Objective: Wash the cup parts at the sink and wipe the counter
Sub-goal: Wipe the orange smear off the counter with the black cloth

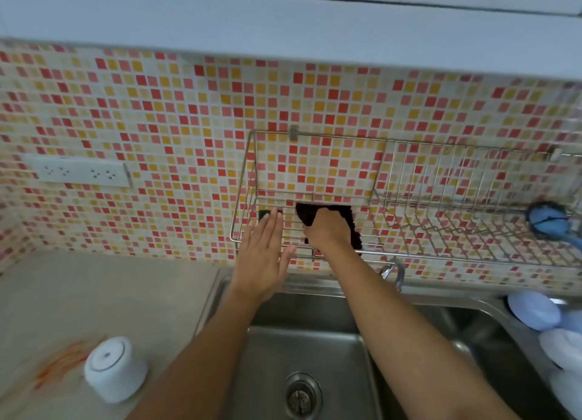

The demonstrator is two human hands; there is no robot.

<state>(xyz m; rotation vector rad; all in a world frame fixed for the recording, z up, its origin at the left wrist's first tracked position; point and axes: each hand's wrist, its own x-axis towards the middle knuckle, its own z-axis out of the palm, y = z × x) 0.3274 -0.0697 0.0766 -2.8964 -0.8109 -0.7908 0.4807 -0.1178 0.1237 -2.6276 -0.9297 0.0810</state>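
A dark cloth (352,227) lies in the wire rack (441,252) mounted on the tiled wall above the sink, and my right hand (327,229) is closed on it. Beside it, my left hand (263,255) is held flat with fingers extended against the rack's left end, holding nothing; its fingertips are close to a green sponge (264,214) in the rack. A white cup part (115,369) stands upside down on the counter (110,293) at lower left. Orange smears (61,364) mark the counter next to it.
The steel sink (315,356) with its drain (303,396) lies below my arms, the tap (393,273) behind it. White and pale blue rounded items (535,309) sit at the sink's right. A blue brush (549,221) rests in the rack's right end. A socket strip (78,171) is on the wall.
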